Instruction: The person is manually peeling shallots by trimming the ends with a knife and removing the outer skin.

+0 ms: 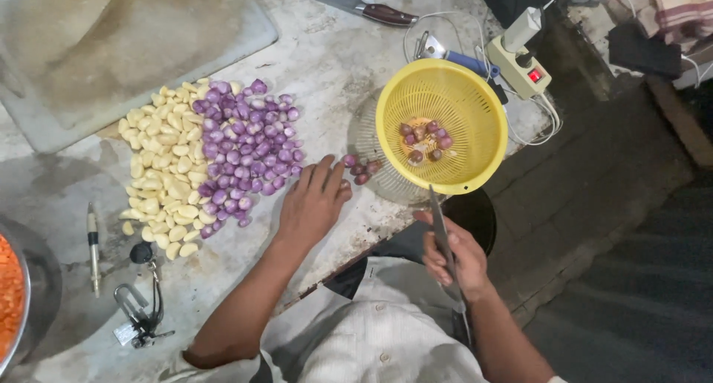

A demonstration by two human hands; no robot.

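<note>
My left hand [316, 201] lies on the worn counter with fingers stretched toward a few loose shallots [360, 168] beside the yellow colander. Its fingertips touch or nearly touch them; I cannot tell if any is gripped. My right hand [457, 257] holds a knife [440, 223] over the counter's edge, blade pointing up toward the colander. The yellow colander [475, 101] holds several unpeeled shallots and rests on a clear dish. To the left lie a pile of peeled purple shallots [245, 145] and a pile of peeled garlic cloves [163, 168].
A grey cutting board [111, 41] fills the far left. A large knife [349, 3] lies at the back. A power strip with cables [523, 64] sits behind the colander. A pen [93, 246], keys [141, 309] and a metal bowl of orange food [15, 301] lie near left.
</note>
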